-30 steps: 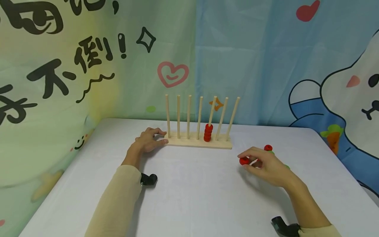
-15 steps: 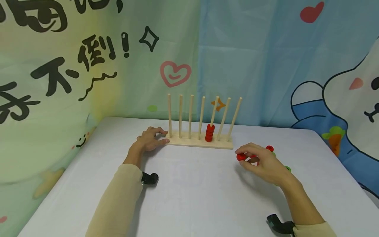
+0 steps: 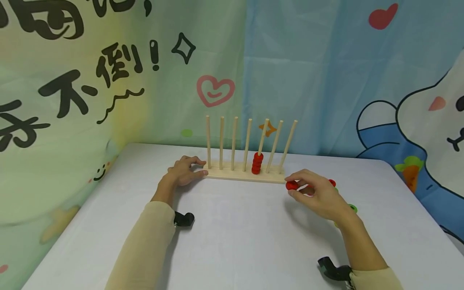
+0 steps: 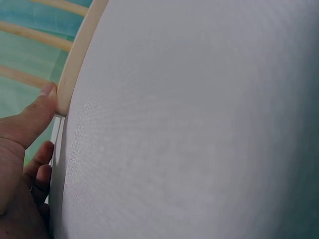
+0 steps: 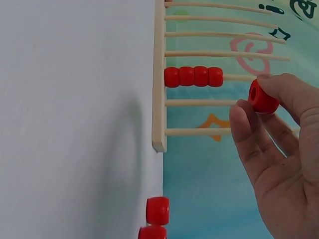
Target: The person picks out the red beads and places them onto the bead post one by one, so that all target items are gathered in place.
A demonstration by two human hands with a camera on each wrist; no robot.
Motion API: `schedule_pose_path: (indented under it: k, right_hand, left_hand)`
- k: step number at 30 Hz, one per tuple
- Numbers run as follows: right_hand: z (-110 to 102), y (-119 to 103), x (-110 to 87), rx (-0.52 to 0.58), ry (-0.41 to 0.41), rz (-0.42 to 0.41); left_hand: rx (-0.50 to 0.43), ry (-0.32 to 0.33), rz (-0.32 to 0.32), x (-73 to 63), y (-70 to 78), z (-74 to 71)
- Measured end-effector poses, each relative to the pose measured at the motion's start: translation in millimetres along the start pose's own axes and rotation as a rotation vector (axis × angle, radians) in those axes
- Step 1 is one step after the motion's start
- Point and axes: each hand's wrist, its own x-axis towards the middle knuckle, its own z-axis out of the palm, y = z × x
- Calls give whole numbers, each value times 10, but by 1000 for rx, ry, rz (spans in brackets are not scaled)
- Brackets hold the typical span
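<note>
Holding one red bead (image 3: 291, 185) between thumb and fingertips, the right hand (image 3: 317, 195) is clamped on it near the right end of the wooden peg stand (image 3: 232, 173). The bead is off every peg; its hole, visible in the right wrist view, faces toward the table (image 3: 232, 237) at a slight tilt. The left hand (image 3: 183, 171) pinches the left end of the stand, thumb against the base. Four red beads (image 3: 257, 163) are stacked on the fifth peg (image 3: 264, 135) from the left, with bare peg above them.

Risk conditions, by judgement:

1. Dropped bead. Cause: a narrow fingertip grip on a smooth, rounded surface. A released bead could roll.
2. Missed threading. Cause: the tilted hole. If brought over a peg at this angle, the bead could catch on the tip.
3. Struck pegs. Cause: the sixth peg (image 3: 274, 146) and seventh peg (image 3: 288, 146) stand between the right hand and the stack; a low approach could hit them.
4. Shifted stand. Cause: support at one end only. A sideways knock at the right could pivot the base.
5. Scattered parts. Cause: a loose red bead (image 3: 332, 183) and green bead (image 3: 353, 208) lie close to the right hand, others partly hidden.
</note>
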Motion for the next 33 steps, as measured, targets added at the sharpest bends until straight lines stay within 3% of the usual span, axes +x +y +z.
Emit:
schedule_pose_path:
  k: [24, 33]
  right_hand:
    - [203, -70, 259, 140, 6, 14]
    - [165, -377, 307, 149, 10, 8]
  left_hand:
    - [-9, 4, 10, 1, 4, 0]
    - [-7, 9, 11, 5, 0, 1]
